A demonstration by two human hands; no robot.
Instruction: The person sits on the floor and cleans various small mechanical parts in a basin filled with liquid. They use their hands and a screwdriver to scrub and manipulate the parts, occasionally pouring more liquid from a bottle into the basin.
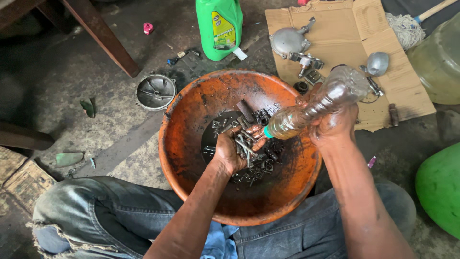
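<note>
A wide orange bowl (191, 110) sits on the floor between the person's knees, holding dark oily liquid and a heap of bolts and nuts (249, 144). The left hand (235, 148) reaches into it, palm up, fingers cupped around a handful of bolts. The right hand (335, 122) grips a clear plastic bottle (316, 105) tilted neck-down over that palm. A green jug (219, 29) stands upright beyond the bowl.

Green drum (441, 192) cut off at right; bolts (247, 148) partly under left hand (230, 151).
</note>
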